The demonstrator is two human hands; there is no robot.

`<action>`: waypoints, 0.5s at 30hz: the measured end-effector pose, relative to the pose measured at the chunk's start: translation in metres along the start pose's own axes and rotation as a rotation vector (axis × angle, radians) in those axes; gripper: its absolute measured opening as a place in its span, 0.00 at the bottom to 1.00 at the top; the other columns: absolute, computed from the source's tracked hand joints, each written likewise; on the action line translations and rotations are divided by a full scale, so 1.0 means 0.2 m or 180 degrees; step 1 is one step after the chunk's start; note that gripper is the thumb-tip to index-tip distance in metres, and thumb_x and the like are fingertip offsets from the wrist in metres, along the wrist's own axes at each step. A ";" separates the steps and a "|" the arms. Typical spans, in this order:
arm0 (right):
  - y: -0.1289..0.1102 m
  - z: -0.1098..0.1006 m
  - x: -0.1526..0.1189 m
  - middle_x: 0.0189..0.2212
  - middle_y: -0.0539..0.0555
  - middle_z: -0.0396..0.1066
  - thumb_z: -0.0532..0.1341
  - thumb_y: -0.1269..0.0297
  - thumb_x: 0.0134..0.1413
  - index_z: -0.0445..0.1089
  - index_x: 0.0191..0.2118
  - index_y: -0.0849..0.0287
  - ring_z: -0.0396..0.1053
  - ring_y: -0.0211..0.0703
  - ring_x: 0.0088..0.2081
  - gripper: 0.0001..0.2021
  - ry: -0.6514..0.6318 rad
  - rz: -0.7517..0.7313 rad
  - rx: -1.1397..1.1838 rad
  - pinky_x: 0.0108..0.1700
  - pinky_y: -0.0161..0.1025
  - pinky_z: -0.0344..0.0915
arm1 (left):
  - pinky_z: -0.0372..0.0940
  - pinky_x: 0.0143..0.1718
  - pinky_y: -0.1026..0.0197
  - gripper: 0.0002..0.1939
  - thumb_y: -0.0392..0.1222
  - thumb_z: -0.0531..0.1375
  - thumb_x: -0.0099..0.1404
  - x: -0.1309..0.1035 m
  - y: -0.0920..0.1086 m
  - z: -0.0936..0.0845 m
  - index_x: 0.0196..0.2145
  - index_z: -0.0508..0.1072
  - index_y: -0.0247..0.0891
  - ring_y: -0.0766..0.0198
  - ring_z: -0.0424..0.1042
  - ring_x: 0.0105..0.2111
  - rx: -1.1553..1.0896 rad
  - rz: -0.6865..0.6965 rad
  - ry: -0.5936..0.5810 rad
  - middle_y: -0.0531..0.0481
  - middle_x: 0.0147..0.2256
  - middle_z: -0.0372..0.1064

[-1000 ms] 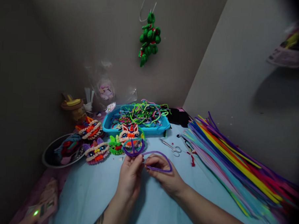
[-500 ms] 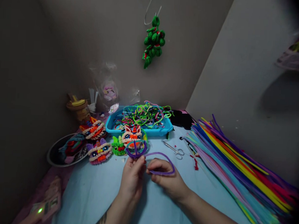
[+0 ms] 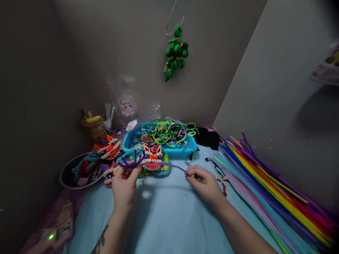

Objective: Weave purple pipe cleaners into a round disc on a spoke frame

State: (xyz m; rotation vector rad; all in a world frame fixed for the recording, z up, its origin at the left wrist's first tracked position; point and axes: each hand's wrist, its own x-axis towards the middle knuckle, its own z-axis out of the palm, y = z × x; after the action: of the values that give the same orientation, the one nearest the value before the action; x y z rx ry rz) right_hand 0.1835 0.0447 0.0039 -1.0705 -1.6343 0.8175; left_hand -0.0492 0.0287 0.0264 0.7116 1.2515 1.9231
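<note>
My left hand [image 3: 125, 183] pinches a purple pipe-cleaner frame [image 3: 132, 160] whose looped strands curve up above the fingers. From it a long purple pipe cleaner [image 3: 168, 164] runs to the right, drawn nearly straight. Its far end is pinched in my right hand [image 3: 202, 182]. Behind the strand sits a lion-head figure [image 3: 153, 156] in cream and orange. Another cream-and-purple figure [image 3: 109, 176] is partly covered by my left hand. The scissors are mostly hidden behind my right hand.
A blue tray [image 3: 172, 152] of tangled pipe cleaners stands at the back. Long coloured pipe cleaners [image 3: 270, 191] lie in a bundle on the right. At left are a metal bowl [image 3: 64, 178], an orange figure [image 3: 111, 148] and a pink device [image 3: 61, 231] with a green light. A green ornament [image 3: 176, 54] hangs above.
My hands have moved apart, the left one leftward and the right one slightly right. The purple pipe cleaner, looped back before, is now stretched between them.
</note>
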 end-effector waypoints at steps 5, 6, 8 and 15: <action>0.06 -0.16 0.06 0.28 0.52 0.74 0.57 0.76 0.47 0.71 0.27 0.54 0.66 0.48 0.37 0.10 -0.0316 -0.0631 -0.1606 0.41 0.44 0.61 | 0.64 0.29 0.67 0.11 0.37 0.68 0.47 0.02 0.01 -0.03 0.31 0.75 0.34 0.68 0.70 0.24 0.0576 0.0077 -0.0575 0.52 0.24 0.74; 0.06 -0.17 0.06 0.28 0.52 0.74 0.57 0.76 0.48 0.71 0.27 0.54 0.66 0.48 0.37 0.10 -0.0332 -0.0652 -0.1793 0.41 0.43 0.61 | 0.64 0.28 0.67 0.10 0.38 0.68 0.48 0.01 0.00 -0.03 0.30 0.75 0.34 0.67 0.70 0.24 0.0660 0.0065 -0.0637 0.51 0.24 0.74; 0.06 -0.18 0.05 0.28 0.52 0.74 0.57 0.76 0.48 0.71 0.27 0.54 0.66 0.48 0.38 0.10 -0.0335 -0.0648 -0.2090 0.40 0.42 0.61 | 0.65 0.29 0.66 0.09 0.39 0.67 0.48 0.00 -0.01 -0.03 0.29 0.75 0.33 0.66 0.70 0.25 0.0827 0.0065 -0.0699 0.51 0.24 0.74; 0.08 -0.16 0.04 0.29 0.54 0.74 0.56 0.73 0.51 0.72 0.28 0.56 0.67 0.47 0.38 0.09 -0.0343 -0.0434 -0.2290 0.41 0.43 0.63 | 0.65 0.29 0.65 0.10 0.41 0.67 0.48 -0.02 0.00 -0.01 0.29 0.75 0.34 0.64 0.71 0.25 0.1111 0.0142 -0.0720 0.50 0.25 0.74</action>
State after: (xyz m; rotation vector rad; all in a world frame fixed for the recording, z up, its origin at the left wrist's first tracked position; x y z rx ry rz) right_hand 0.2162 0.0592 0.0024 -1.3895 -2.1375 0.1808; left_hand -0.0480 0.0240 0.0249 1.1104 1.4494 1.6188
